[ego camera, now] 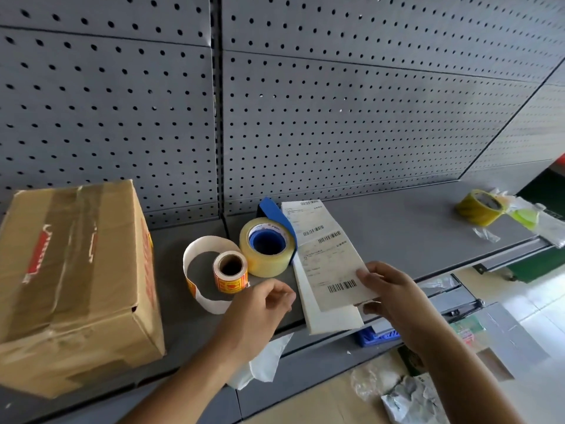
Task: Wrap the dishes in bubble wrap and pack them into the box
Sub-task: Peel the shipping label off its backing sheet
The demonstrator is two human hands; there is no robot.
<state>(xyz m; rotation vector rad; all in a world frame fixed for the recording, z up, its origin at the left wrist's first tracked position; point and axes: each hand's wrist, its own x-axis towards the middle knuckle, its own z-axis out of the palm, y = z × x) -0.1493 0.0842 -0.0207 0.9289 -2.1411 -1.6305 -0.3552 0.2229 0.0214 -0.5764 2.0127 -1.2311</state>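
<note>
Pinching shipping label [330, 267], right hand [394, 298], taped-shut cardboard box [76, 270] on shelf [382, 215]

I'm holding thin matt paper labels [331, 264] in my right hand [391, 292]; the cardboard box [128, 286] at the left is showing glossy tape strips [70, 234], and the plastic tape roll [260, 265] is shining.

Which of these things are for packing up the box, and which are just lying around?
For the job: taped cardboard box, shipping label strip pinched by the right hand, clear tape roll, sticker roll by the left hand.
Just lying about: yellow tape roll, plastic bags beside it, crumpled plastic at lower right.
</note>
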